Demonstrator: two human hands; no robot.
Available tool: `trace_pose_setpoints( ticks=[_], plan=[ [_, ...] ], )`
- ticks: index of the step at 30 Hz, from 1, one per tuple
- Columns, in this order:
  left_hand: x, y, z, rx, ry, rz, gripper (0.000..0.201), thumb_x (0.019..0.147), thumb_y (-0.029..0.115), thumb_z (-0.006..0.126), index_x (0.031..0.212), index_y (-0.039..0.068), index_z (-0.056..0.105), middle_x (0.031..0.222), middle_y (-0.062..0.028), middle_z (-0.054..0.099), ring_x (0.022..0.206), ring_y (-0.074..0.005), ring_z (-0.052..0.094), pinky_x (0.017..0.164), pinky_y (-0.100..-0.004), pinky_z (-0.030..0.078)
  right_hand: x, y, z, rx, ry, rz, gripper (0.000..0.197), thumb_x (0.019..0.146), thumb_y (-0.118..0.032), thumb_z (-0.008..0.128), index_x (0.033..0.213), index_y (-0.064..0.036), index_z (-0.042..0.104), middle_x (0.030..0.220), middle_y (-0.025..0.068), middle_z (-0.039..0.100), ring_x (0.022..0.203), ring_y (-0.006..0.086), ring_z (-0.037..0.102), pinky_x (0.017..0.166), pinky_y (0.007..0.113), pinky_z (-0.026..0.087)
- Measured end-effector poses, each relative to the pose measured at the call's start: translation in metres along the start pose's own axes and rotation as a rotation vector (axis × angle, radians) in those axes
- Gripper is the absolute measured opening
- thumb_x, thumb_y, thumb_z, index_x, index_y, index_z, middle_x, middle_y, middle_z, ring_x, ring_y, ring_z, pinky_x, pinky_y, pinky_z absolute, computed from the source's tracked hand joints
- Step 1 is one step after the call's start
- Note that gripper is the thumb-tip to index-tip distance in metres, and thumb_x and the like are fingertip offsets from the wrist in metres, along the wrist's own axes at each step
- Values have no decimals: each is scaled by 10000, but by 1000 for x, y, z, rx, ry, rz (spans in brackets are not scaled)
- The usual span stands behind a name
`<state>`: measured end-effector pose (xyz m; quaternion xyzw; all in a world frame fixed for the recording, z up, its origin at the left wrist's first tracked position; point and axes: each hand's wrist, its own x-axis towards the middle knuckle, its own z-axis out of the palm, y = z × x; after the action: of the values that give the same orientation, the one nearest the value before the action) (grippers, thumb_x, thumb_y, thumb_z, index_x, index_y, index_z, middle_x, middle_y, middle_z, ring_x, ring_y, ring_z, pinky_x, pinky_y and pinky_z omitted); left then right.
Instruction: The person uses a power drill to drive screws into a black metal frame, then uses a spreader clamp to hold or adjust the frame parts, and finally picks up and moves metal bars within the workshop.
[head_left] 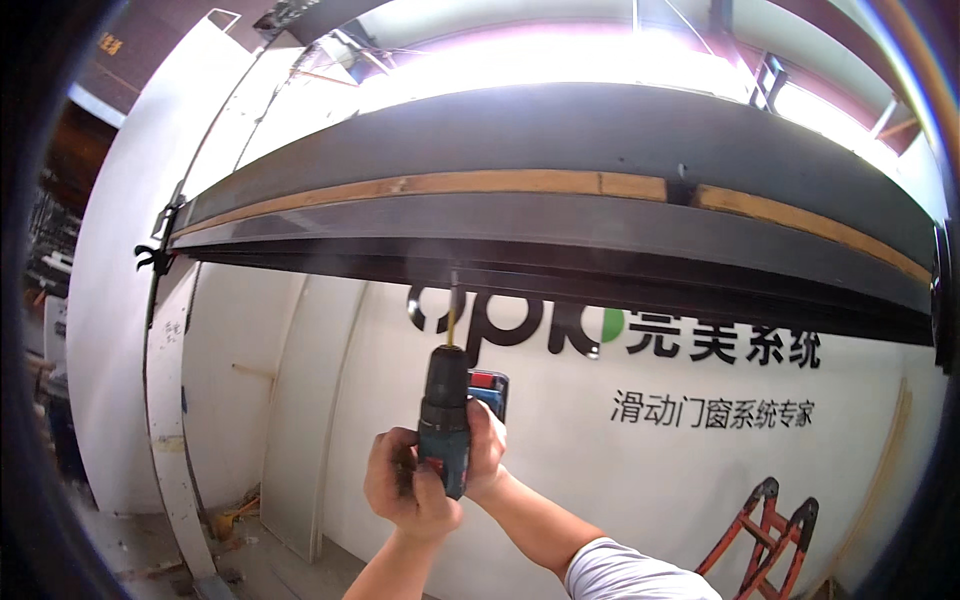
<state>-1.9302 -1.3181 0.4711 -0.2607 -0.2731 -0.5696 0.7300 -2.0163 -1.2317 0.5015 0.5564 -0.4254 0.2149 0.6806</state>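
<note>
A blue and black cordless drill (pixel 443 415) points upward in front of me. Its long gold-coloured bit (pixel 451 318) reaches the underside of a dark metal beam (pixel 560 225) overhead; whether the tip has entered the metal I cannot tell. Fingers of my right hand (pixel 486 445) are wrapped round the drill's grip, next to the blue and red battery (pixel 489 388). My left hand (pixel 410 488) is closed against the left side and rear of the drill's body, with the thumb across it. Parts of both hands are hidden behind the tool.
A wooden strip (pixel 520 181) with a gap runs along the beam. A light upright post (pixel 172 400) stands at the beam's left end. Behind is a white wall (pixel 540 450) with black lettering. An orange folding ladder (pixel 765 540) stands at lower right.
</note>
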Motion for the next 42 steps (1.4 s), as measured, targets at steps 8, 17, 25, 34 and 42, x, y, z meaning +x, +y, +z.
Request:
trace_pose_setpoints(
  ticks=[8,17,25,34,42],
  plan=[
    [8,12,-13,-51,-101,-22,302,750,32,472,983,-126,580,824,-97,559,664,-131,484,576,-259,385,0,-14,4,10,-14,169,648,765,-185,815,1248,111,501,839,131,631,641,272,619,542,378,499],
    [20,11,-14,-9,-141,34,268,713,2,517,948,-92,603,732,-98,575,526,-127,459,479,-265,368,-20,-8,5,96,-94,348,841,796,-162,792,1471,63,344,844,116,652,644,244,628,523,361,493],
    [142,18,35,-60,-285,-475,298,912,238,666,1029,-15,771,814,-14,687,686,-69,556,615,-244,450,-8,-28,16,300,24,818,567,1041,-542,365,1178,-43,595,938,81,671,745,159,628,675,300,553],
    [160,12,71,-208,-424,-550,245,800,112,682,634,-53,611,561,-40,524,531,-101,466,505,-312,388,14,-42,4,1284,321,1139,568,1020,-537,447,1411,-125,459,1162,86,649,986,195,683,811,338,630],
    [160,3,80,-672,-420,-736,223,785,70,714,601,10,605,591,-21,523,527,-91,473,499,-278,377,-10,-33,32,-99,289,259,843,847,-57,772,1503,25,249,1182,156,601,983,204,640,880,338,544]
  ],
)
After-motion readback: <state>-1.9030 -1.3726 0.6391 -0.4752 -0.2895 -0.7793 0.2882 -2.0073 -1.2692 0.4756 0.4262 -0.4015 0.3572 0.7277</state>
